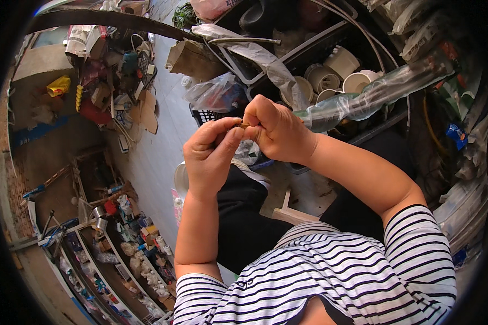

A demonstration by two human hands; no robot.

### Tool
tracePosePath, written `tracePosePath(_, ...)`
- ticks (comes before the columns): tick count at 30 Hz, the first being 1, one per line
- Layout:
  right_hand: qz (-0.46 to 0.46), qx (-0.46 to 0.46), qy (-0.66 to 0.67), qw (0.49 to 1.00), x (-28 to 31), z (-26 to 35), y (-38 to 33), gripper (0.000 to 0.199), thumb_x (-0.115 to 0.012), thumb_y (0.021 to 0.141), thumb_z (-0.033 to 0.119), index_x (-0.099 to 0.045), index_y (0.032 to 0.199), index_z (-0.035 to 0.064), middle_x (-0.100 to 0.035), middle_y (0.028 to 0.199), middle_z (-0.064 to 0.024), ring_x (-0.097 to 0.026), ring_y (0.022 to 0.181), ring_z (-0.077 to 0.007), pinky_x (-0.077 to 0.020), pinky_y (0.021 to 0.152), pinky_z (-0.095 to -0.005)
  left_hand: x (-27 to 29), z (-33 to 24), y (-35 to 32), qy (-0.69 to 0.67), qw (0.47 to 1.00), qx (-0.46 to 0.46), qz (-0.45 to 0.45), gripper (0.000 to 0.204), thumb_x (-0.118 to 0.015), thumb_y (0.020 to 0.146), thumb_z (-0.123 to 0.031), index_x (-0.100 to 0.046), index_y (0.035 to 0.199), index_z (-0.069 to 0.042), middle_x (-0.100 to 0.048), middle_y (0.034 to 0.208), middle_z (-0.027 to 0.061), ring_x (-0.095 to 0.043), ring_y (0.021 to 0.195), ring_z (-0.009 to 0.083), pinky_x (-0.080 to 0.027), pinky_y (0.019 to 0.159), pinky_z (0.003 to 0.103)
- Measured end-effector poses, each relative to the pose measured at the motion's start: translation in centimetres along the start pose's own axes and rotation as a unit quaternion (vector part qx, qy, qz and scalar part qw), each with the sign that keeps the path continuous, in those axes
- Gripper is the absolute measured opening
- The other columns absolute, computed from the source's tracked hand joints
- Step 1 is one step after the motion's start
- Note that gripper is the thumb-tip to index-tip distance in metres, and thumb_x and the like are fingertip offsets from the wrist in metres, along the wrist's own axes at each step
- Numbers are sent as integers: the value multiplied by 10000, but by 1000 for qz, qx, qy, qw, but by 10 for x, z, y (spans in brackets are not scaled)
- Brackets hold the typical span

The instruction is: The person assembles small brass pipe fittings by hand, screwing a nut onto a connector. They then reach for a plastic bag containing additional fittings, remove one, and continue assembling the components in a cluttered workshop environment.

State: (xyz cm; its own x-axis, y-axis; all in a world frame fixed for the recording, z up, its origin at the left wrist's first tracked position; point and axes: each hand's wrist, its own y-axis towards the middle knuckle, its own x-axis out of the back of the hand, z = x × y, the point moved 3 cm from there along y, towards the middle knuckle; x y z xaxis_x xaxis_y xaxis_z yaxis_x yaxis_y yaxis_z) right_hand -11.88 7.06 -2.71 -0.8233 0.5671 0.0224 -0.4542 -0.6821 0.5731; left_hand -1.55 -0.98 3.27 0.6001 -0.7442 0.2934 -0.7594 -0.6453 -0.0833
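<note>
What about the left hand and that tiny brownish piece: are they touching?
Touching. The head view shows the left hand pinching the tiny brownish piece between its thumb and index fingertip.

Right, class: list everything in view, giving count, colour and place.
Small piece: one, brownish, pinched at centre
Crate: at least one, black, top centre
Cup-shaped pieces: several, cream, upper right
Plastic-wrapped bundle: one, dark, right of centre
Crumpled packet: one, blue, far right
Crumpled item: one, yellow, upper left
Shelf goods: uncountable, mixed colours, lower left
Shirt: one, white with dark stripes, bottom
Left hand: one, bare, centre, pinching piece
Right hand: one, bare, centre, likewise
</note>
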Motion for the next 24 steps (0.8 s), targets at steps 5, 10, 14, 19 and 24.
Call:
tracePosePath(5, 23, -9, 56, 998, 0, 0, 1, 369, -643, 719, -4, -316, 867, 79, -463, 698, -96, -512, 633, -340, -428, 597, -353, 7, 7, 2, -26, 998, -14, 60, 147, -622, 793, -10, -625, 934, 31, -533, 779, 9, -477, 684, 61, -378, 600, 170)
tracePosePath(10, 65, -49, 118, 990, 7, 1, 6, 390, -664, 731, 28, -308, 882, 76, -467, 711, -98, -536, 623, -320, -449, 570, -303, 12, 15, 4, 49, 992, -77, 85, 171, -631, 785, -53, -635, 948, -1, -484, 729, -1, -421, 643, 76, -352, 568, 193)
tracePosePath(14, 66, -68, 157, 983, 9, -1, 6, 386, -676, 720, 28, -327, 879, 76, -454, 711, -89, -496, 592, -263, -439, 568, -283, 8, 11, 3, 73, 988, -114, 79, 165, -637, 771, -58, -641, 930, -13, -460, 712, -3, -424, 636, 83, -355, 567, 197)
tracePosePath(19, 94, -131, 286, 944, 5, -7, 5, 333, -644, 704, -28, -351, 830, 66, -387, 701, -36, -419, 603, -130, -398, 556, -246, 6, 10, 4, 116, 973, -175, 94, 175, -636, 747, -33, -650, 921, -35, -450, 701, 0, -437, 625, 94, -371, 564, 204)
tracePosePath(24, 121, -183, 379, 899, 5, -6, 6, 294, -606, 708, -57, -354, 783, 73, -350, 699, 9, -363, 626, -70, -355, 535, -219, 4, 14, 5, 132, 966, -203, 93, 188, -624, 736, -1, -655, 916, -47, -466, 698, 4, -453, 619, 101, -387, 560, 208)
